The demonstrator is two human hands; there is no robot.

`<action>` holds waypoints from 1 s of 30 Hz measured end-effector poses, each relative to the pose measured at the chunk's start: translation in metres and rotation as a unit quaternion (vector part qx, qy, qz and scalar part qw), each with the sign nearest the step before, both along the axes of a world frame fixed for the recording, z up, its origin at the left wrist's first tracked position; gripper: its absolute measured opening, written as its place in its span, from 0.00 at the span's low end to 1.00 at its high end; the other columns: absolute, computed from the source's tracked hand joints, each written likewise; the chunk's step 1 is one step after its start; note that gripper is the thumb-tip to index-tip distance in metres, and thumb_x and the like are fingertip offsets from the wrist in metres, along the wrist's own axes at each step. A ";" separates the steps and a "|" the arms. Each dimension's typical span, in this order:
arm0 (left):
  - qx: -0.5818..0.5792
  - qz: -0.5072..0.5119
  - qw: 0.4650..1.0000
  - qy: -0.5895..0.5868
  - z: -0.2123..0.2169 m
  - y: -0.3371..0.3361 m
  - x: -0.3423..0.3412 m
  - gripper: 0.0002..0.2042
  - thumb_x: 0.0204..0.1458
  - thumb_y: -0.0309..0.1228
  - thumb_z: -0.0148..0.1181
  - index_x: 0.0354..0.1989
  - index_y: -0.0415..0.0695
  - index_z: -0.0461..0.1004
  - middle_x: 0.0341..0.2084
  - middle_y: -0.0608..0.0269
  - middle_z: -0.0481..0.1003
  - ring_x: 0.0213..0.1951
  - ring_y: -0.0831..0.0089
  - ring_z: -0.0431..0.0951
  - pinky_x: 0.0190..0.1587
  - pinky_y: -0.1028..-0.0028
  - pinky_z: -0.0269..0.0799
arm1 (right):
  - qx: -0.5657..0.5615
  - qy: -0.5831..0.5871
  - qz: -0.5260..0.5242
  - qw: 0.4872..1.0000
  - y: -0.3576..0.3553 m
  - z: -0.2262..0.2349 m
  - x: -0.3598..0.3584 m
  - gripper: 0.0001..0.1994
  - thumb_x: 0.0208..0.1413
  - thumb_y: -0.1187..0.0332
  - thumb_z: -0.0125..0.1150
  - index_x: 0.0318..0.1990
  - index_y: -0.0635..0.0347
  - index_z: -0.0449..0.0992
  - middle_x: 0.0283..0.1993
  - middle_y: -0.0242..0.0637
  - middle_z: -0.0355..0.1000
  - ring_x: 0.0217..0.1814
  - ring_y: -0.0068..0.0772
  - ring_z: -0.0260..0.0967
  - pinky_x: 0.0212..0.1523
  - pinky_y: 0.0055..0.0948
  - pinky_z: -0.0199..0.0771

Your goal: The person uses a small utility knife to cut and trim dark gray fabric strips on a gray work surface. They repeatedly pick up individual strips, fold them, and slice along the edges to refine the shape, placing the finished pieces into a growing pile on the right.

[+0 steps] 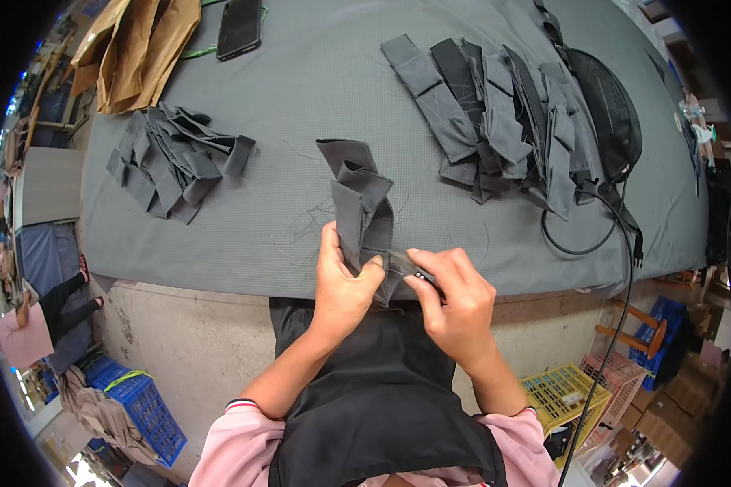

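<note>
A folded strip of dark grey fabric (pixel 359 199) stands up from the table's near edge, pinched at its lower end by my left hand (pixel 343 292). The thumb of that hand presses on the cloth near a seam. Close by on the right, my right hand (pixel 461 304) is closed round small thread snips (pixel 424 277). The tips of the snips point at the fabric beside my left thumb; whether they touch it I cannot tell. Loose threads (pixel 313 215) lie on the table next to the strip.
Grey fabric strips lie in a heap (pixel 175 158) on the left and a larger pile (pixel 495 114) on the right. A brown paper bag (pixel 142 57), a phone (pixel 240 28) and a black pouch (pixel 605 105) with a cable (pixel 625 284) are on the grey-covered table (pixel 317 89). Crates (pixel 564 394) stand below.
</note>
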State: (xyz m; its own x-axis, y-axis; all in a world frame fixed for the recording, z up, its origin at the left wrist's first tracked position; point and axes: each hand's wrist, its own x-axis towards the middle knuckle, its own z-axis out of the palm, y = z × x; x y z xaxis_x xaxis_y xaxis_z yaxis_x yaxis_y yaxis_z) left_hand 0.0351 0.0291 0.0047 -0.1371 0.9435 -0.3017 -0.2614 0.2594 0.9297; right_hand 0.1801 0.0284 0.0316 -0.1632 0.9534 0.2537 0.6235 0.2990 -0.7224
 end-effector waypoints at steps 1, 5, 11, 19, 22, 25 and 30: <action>0.010 0.006 1.000 -0.011 -0.002 0.001 -0.001 0.23 0.46 0.17 0.53 0.54 0.37 0.59 0.43 0.62 0.66 0.41 0.80 0.69 0.44 0.79 0.67 | -0.036 0.037 0.003 0.999 0.003 -0.001 0.000 0.11 0.44 0.75 0.63 0.38 0.62 0.76 0.28 0.34 0.67 0.24 0.30 0.66 0.25 0.25 0.65; -0.068 -0.023 0.973 -0.219 -0.005 0.011 -0.014 0.24 0.55 0.27 0.55 0.59 0.37 0.56 0.48 0.59 0.65 0.49 0.73 0.69 0.51 0.72 0.67 | -0.199 0.261 -0.035 0.944 0.013 -0.013 -0.004 0.10 0.48 0.78 0.62 0.39 0.65 0.74 0.32 0.34 0.69 0.31 0.23 0.70 0.28 0.22 0.68; -0.019 -0.035 0.966 -0.254 -0.004 0.015 -0.024 0.25 0.55 0.41 0.58 0.54 0.37 0.61 0.43 0.56 0.70 0.45 0.69 0.73 0.50 0.67 0.71 | -0.180 0.334 0.013 0.925 0.012 -0.010 -0.032 0.11 0.50 0.79 0.60 0.42 0.66 0.71 0.37 0.37 0.69 0.34 0.23 0.72 0.28 0.18 0.70; -0.017 -0.067 0.949 -0.309 -0.002 0.025 -0.030 0.28 0.60 0.49 0.45 0.54 0.32 0.63 0.50 0.41 0.69 0.51 0.59 0.72 0.55 0.65 0.69 | -0.138 0.211 0.000 0.968 -0.022 -0.020 -0.026 0.12 0.46 0.79 0.64 0.40 0.64 0.73 0.36 0.36 0.67 0.28 0.23 0.69 0.30 0.20 0.70; -0.010 -0.071 0.926 -0.371 -0.006 0.024 -0.033 0.26 0.64 0.44 0.36 0.56 0.30 0.60 0.52 0.37 0.66 0.53 0.51 0.70 0.56 0.59 0.70 | -0.065 0.147 0.009 0.987 -0.023 -0.017 -0.026 0.14 0.41 0.78 0.67 0.39 0.62 0.76 0.31 0.35 0.67 0.26 0.27 0.67 0.28 0.25 0.69; -0.008 -0.049 0.926 -0.375 -0.004 0.023 -0.031 0.26 0.64 0.43 0.34 0.57 0.30 0.59 0.54 0.36 0.64 0.55 0.50 0.68 0.55 0.60 0.71 | -0.042 0.102 0.022 0.994 -0.024 -0.012 -0.025 0.15 0.39 0.77 0.67 0.39 0.61 0.76 0.29 0.35 0.68 0.27 0.31 0.68 0.28 0.28 0.68; -0.013 -0.062 0.917 -0.393 -0.006 0.022 -0.034 0.26 0.62 0.46 0.39 0.55 0.32 0.61 0.52 0.40 0.67 0.53 0.57 0.71 0.56 0.65 0.69 | 0.006 0.062 0.039 0.997 -0.022 -0.009 -0.026 0.15 0.38 0.76 0.68 0.38 0.60 0.76 0.28 0.34 0.69 0.27 0.33 0.67 0.28 0.29 0.67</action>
State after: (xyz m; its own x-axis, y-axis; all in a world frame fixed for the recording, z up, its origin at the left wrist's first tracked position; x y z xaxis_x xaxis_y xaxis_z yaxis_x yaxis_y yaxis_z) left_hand 0.0011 0.0513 -0.0011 0.2401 0.9282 -0.2843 -0.8151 0.3518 0.4602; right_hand 0.1543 0.0060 0.0224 -0.2030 0.9362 0.2870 0.5048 0.3512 -0.7886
